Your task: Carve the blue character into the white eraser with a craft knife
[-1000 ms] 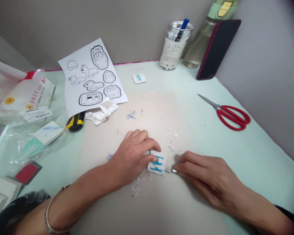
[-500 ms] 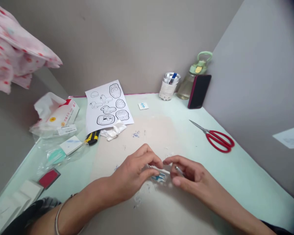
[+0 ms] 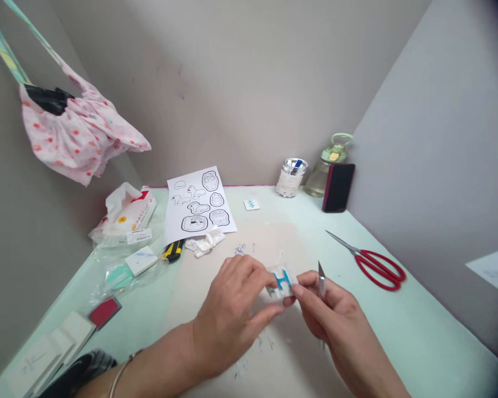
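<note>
A small white block (image 3: pixel 285 288) with a blue H-shaped raised design is tilted toward me between my hands. My left hand (image 3: pixel 236 309) curls around its left end, the index finger touching it and the thumb just below the lower edge. The thumb and a finger of my right hand (image 3: pixel 332 309) pinch the block's right edge. That same hand also keeps a craft knife (image 3: pixel 322 281) between its fingers, blade pointing up. Shavings (image 3: pixel 240 365) lie on the beige mat (image 3: pixel 207 276) below.
Red-handled scissors (image 3: pixel 379 268) lie at the right, before a leaning phone (image 3: pixel 339 188), bottle (image 3: pixel 317 179) and pen jar (image 3: pixel 290 178). Leftward are a printed sheet (image 3: pixel 182 224), crumpled tissue (image 3: pixel 205 243), yellow-black cutter (image 3: pixel 173 251), red ink pad (image 3: pixel 104 312) and white blocks (image 3: pixel 62 345).
The block has been tilted up so its blue design faces me. My right hand now grips its edge, and the knife blade points upward. My view has shifted upward and to the left.
</note>
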Demonstrator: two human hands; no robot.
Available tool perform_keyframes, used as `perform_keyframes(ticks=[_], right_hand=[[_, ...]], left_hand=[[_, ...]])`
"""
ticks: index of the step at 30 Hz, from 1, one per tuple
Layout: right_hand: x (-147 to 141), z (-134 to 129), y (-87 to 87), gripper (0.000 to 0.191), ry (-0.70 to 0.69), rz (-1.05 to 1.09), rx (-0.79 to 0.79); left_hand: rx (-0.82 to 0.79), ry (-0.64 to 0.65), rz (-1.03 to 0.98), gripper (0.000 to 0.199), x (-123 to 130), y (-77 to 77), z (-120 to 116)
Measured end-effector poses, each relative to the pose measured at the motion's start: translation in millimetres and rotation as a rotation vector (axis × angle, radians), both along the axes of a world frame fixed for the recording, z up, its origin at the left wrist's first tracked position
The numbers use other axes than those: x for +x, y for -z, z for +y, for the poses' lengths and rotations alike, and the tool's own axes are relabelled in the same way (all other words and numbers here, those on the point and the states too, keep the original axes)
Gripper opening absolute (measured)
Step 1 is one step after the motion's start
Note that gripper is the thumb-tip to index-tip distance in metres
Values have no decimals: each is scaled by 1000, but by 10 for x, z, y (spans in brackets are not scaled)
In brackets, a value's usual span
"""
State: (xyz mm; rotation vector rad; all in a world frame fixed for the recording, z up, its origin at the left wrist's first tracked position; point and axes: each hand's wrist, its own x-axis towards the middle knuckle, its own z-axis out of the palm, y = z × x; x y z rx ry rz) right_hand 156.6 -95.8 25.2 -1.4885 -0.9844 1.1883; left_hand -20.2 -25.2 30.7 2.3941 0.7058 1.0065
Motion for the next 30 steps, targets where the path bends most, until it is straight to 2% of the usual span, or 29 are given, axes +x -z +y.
perform_keyframes(ticks=[7, 14, 24, 30], right_hand=[[-41, 23, 31, 36, 32, -41, -41], [-22, -14, 39, 32, -17, -82, -12], [-36, -9, -15, 26, -59, -126, 52], [-30, -23, -3, 29, -53, -124, 41]], left_hand=[[-235, 62, -37, 22, -5, 75, 51], [-259, 100, -62, 17, -25, 94, 112], [-407, 202, -62, 9, -116, -17, 247], [-372, 210, -48, 12, -132, -40, 240]])
